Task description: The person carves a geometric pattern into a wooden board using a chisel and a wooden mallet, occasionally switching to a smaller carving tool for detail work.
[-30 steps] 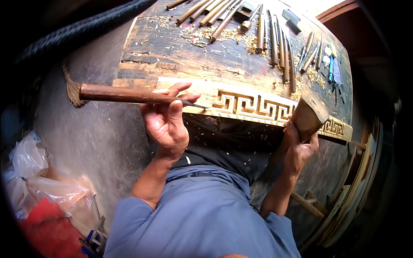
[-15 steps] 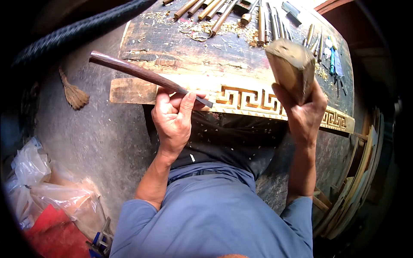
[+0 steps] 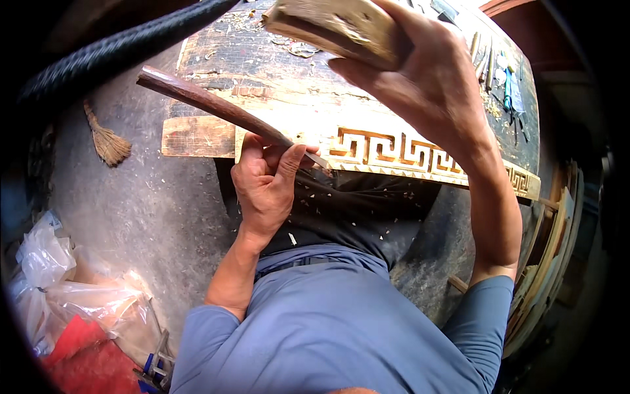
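Observation:
A long wooden strip (image 3: 387,152) with a carved meander pattern lies along the workbench's near edge. My left hand (image 3: 264,187) grips a chisel (image 3: 210,105) low down near its blade. The dark wooden handle slants up to the left, and the tip rests at the strip's near edge, left of the carved pattern. My right hand (image 3: 423,79) is raised over the bench, wrapped round a thick wooden block (image 3: 338,29) used like a mallet. That block hangs above and beyond the chisel, apart from its handle. My right arm hides part of the carving.
Carving tools (image 3: 485,65) lie at the back right of the workbench (image 3: 216,72), among shavings. A small straw brush (image 3: 108,141) is on the floor at left. Plastic bags (image 3: 49,256) and red cloth (image 3: 88,354) are lower left; planks (image 3: 545,262) lean at right.
My right hand has swung the wooden block up and to the left, from above the carving toward the chisel's side. My left hand and the chisel have barely shifted.

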Motion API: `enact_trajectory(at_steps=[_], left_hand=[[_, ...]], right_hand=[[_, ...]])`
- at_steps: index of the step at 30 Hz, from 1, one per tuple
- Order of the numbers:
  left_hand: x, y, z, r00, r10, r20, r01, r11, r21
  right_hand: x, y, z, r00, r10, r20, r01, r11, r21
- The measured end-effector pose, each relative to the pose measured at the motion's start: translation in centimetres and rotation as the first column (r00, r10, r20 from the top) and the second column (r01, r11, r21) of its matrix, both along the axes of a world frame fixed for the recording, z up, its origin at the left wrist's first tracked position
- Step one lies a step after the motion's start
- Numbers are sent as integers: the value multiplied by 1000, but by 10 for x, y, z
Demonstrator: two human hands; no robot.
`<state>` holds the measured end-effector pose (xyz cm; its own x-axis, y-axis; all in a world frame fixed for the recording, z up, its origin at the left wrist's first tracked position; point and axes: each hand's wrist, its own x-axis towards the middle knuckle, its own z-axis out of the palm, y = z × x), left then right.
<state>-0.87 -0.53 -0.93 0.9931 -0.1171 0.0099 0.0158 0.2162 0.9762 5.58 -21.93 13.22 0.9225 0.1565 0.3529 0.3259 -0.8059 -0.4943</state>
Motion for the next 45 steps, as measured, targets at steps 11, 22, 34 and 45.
enact_trajectory(at_steps=[11, 22, 34, 45], left_hand=[[0, -4, -2, 999, 20, 25, -22, 998, 61], [-4, -1, -3, 993, 11, 118, -30, 986, 162], [-4, 5, -9, 994, 25, 105, -36, 994, 105], [-2, -1, -13, 987, 24, 160, -33, 998, 56]], right_hand=[[42, 41, 10, 962, 269, 34, -271, 959, 87], [59, 57, 29, 897, 417, 149, -433, 895, 105], [65, 74, 35, 860, 480, 174, -476, 877, -65], [72, 96, 45, 842, 502, 196, -486, 865, -126]])
